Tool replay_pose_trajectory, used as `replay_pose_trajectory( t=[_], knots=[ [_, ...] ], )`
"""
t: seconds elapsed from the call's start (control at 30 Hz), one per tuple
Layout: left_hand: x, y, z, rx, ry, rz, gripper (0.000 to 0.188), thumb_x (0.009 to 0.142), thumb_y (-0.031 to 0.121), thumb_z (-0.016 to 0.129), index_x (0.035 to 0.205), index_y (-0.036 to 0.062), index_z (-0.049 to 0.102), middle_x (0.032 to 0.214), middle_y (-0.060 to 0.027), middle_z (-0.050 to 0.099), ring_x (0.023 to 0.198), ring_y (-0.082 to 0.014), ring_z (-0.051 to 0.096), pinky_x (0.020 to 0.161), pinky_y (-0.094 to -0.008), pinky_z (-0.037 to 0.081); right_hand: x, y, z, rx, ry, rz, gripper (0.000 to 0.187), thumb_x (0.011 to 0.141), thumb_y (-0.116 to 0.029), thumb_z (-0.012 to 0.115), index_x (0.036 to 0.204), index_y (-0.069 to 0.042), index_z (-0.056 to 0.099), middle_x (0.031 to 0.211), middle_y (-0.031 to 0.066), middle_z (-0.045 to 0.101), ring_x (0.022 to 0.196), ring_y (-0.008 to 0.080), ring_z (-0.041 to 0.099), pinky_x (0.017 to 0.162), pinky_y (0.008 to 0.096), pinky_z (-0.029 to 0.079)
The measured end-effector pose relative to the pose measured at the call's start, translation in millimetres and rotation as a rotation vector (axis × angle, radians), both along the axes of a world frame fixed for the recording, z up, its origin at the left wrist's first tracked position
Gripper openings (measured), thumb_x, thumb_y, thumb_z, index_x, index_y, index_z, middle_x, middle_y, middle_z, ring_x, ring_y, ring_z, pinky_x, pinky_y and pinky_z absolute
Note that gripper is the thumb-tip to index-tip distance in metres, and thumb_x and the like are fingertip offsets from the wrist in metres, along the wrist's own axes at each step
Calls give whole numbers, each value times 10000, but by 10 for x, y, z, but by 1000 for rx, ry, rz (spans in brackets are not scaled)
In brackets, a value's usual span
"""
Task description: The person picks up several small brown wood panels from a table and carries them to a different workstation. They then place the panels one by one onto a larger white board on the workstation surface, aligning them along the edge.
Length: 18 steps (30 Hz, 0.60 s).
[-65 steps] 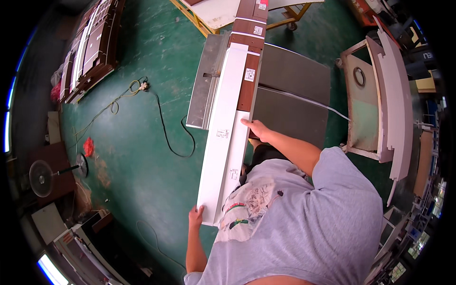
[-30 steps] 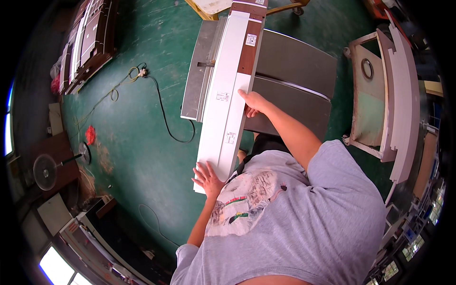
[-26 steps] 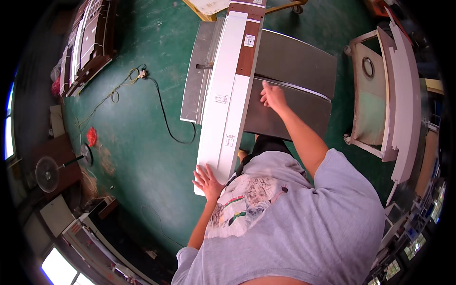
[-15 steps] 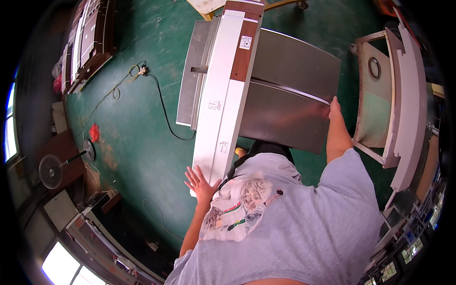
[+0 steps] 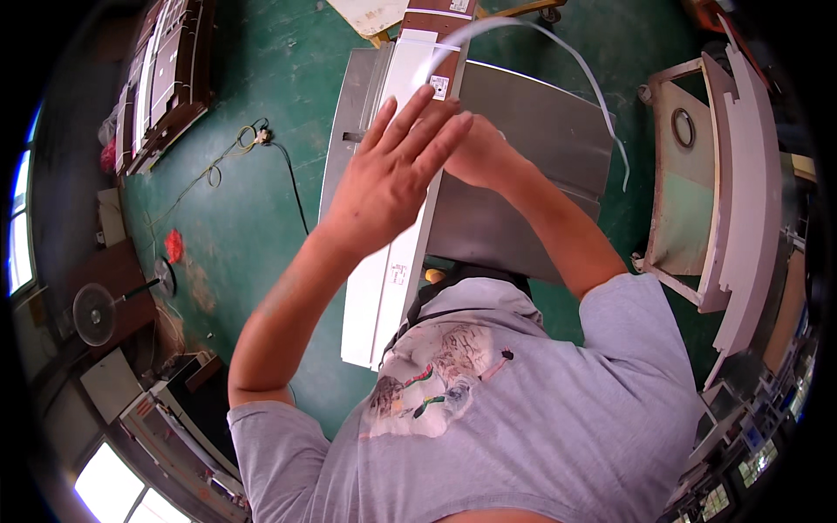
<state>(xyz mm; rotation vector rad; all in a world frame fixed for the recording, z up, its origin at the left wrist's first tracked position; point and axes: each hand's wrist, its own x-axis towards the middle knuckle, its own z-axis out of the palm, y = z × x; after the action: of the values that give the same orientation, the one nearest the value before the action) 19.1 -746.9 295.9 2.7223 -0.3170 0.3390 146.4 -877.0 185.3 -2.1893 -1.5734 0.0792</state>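
A long stack of white and brown panels (image 5: 366, 301) stretches away in front of me on a machine with grey metal table plates (image 5: 532, 126). Over the stack, my left hand (image 5: 379, 187) is raised palm down with its fingers stretched out. Right beside it, partly covered by the left fingers, my right hand (image 5: 484, 152) is closed. A thin white plastic strap (image 5: 580, 65) arcs up from around the hands and hangs down to the right over the plates. The right hand appears to grip it, though the strap's near end is hidden.
A wooden-framed cart (image 5: 728, 174) with a ring on it stands to the right, long panels leaning along it. Stacked panels (image 5: 170, 78) lie at the far left. A cable (image 5: 292, 174) runs over the green floor, and a fan (image 5: 94, 314) stands left.
My right hand has moved left from the metal plates to the panel stack. My left hand has lifted off the near end and reached forward. The strap now arcs through the air.
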Motion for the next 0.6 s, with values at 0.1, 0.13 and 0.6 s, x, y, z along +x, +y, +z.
replay_pose_trajectory(
  t=[0.1,0.13,0.6],
  knots=[
    [-2,740,-176,557,337,200,370,901,24,554,1254,96,637,1239,-82,667,1378,-276,470,1248,-523,140,-94,234,363,130,50,-74,166,859,-57,649,1025,-49,661,856,126,702,818,326,702,728,431,570],
    [-91,1035,-123,718,560,301,294,924,73,569,1200,109,665,1181,-76,694,1344,-263,506,1254,-501,128,17,117,467,250,89,-166,184,867,-52,650,1051,-50,664,861,133,709,800,331,706,709,428,570],
    [-2346,4256,-1061,239,446,895,266,972,186,520,1170,88,668,1041,-196,707,978,-409,661,867,-525,509,400,-1012,1967,534,1,-454,360,922,-28,712,1279,-60,680,886,53,721,843,78,664,777,240,533]
  ],
)
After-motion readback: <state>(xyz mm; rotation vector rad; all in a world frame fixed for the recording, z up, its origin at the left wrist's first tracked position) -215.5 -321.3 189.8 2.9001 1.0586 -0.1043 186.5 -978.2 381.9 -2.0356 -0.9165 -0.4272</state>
